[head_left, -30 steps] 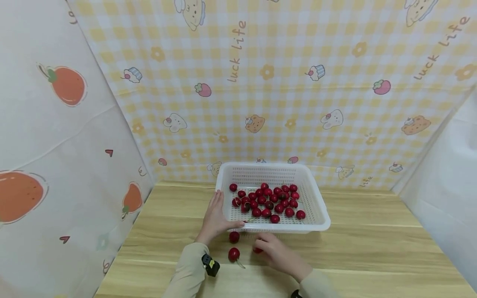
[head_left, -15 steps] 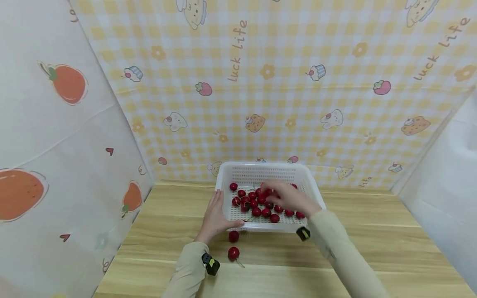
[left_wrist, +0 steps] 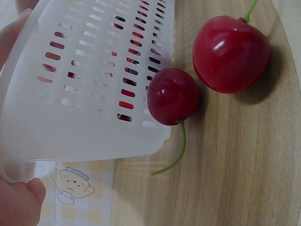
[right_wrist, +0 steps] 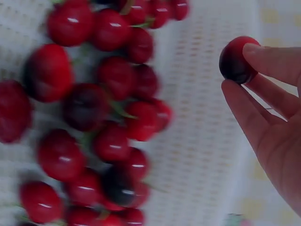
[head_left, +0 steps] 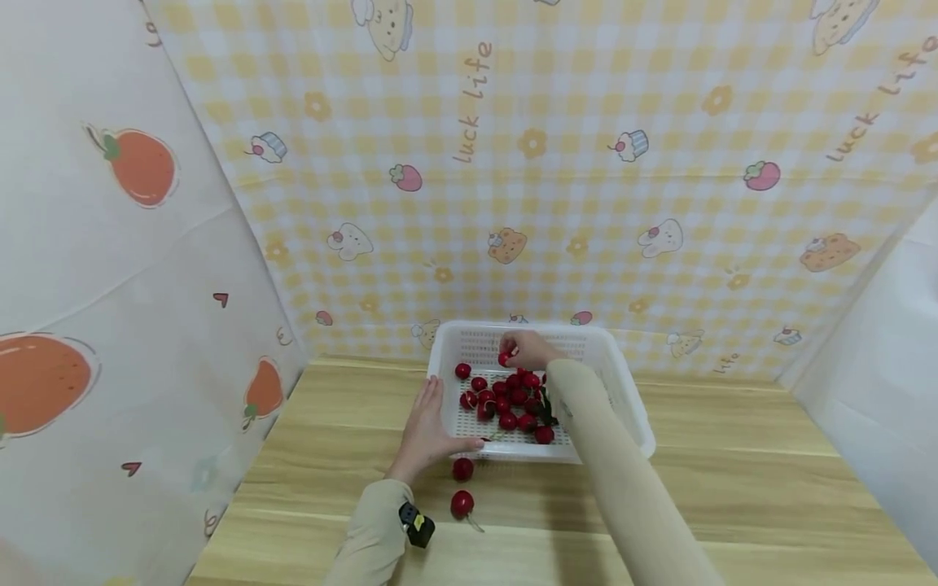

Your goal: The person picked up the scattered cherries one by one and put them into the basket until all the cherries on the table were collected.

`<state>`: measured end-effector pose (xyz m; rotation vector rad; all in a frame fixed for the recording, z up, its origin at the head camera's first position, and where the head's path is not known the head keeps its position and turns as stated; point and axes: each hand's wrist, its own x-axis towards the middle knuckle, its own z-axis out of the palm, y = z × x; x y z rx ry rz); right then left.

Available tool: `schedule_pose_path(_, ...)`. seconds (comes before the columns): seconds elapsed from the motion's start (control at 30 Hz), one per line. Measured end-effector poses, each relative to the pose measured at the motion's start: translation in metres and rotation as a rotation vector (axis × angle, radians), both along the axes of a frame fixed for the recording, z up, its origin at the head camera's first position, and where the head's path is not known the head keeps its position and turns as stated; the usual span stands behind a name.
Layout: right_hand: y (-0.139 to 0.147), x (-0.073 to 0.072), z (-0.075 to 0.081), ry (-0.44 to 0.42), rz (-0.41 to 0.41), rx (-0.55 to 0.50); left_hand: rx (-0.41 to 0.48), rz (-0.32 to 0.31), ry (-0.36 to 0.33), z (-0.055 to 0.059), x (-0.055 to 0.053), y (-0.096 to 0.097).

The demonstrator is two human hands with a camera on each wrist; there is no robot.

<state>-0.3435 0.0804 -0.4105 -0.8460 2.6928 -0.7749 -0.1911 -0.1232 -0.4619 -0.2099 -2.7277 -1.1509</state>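
Observation:
My right hand (head_left: pixel 531 350) is over the back part of a white plastic basket (head_left: pixel 636 399), pinching a red cherry (right_wrist: pixel 235 59) between thumb and fingertips. Part of that cherry looks nearly black in the right wrist view. My left hand (head_left: pixel 425 435) grips the basket's near left corner, thumb along the front rim and fingers on the left side. Many cherries (head_left: pixel 507 421) lie in the basket, some hidden by the right sleeve. Just in front of it, two cherries rest on the table: one (left_wrist: pixel 174 96) close by the basket wall, another (left_wrist: pixel 230 54) farther out, both with green stems.
The basket has slotted walls and stands on a wood-grain table (head_left: pixel 740 480). Behind the table hangs a yellow checked cloth (head_left: pixel 572 195). White patterned sheets border the left and right sides. A black wrist camera (head_left: pixel 418 526) sits on the left sleeve.
My right hand has gone from the table in front of the basket, where it held a cherry, up over the basket to its back part. The left hand stays at the rim.

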Motion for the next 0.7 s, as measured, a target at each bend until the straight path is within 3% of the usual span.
schedule_pose_path(0.2,-0.003,-0.004,-0.025,-0.065,-0.131,0.021,-0.029,0.004,-0.001,0.002,0.000,-0.002)
schedule_pose_path(0.47,-0.003,-0.005,-0.033,-0.017,-0.143,0.048,-0.030,0.008,0.008,0.002,0.000,-0.002)
schedule_pose_path(0.7,-0.002,-0.003,-0.031,-0.023,-0.146,0.067,-0.023,0.008,0.004,0.001,0.001,-0.002)
